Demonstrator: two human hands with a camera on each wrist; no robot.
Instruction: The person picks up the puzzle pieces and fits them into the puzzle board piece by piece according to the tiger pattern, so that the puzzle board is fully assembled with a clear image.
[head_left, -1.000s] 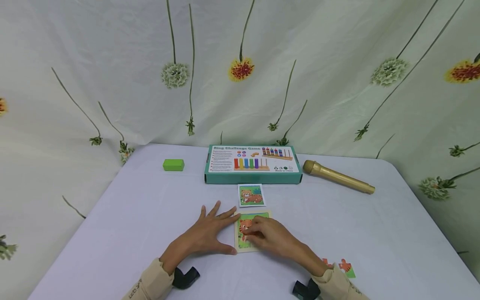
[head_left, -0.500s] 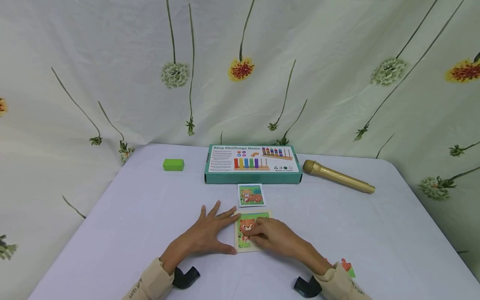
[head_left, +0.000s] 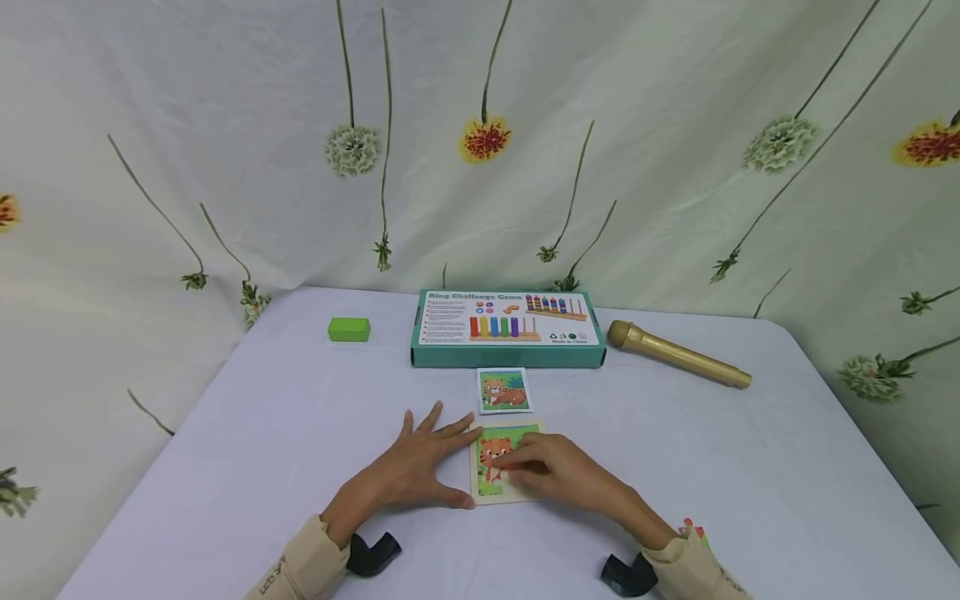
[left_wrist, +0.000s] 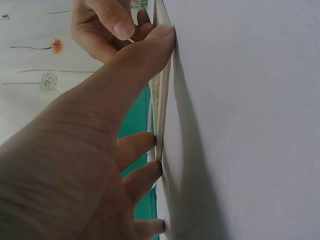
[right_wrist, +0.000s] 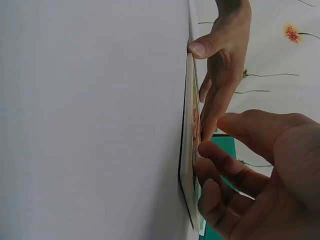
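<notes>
A jigsaw puzzle board (head_left: 487, 498) with a pale frame and a tiger picture lies in front of me. My left hand (head_left: 408, 467) is spread at its left side, thumb at the near corner and fingertips by the far corner. Over the picture's right half is my right hand (head_left: 558, 475), its index finger reaching onto the tiger. In the right wrist view its thumb (right_wrist: 245, 125) stands apart from the bent fingers (right_wrist: 235, 175), whose tips are right at the board's face. Nothing shows between them. The right hand hides part of the picture.
Just beyond the board lies a small tiger picture card (head_left: 504, 391). Behind it sits a green Ring Challenge Game box (head_left: 507, 357), with a green block (head_left: 348, 330) to the left and a gold microphone (head_left: 678, 354) to the right. Loose puzzle pieces (head_left: 696, 531) peek out beside the right sleeve.
My right hand has shifted slightly right across the board, uncovering more of the tiger, and its sleeve now covers more of the loose pieces. My left hand has stayed in place.
</notes>
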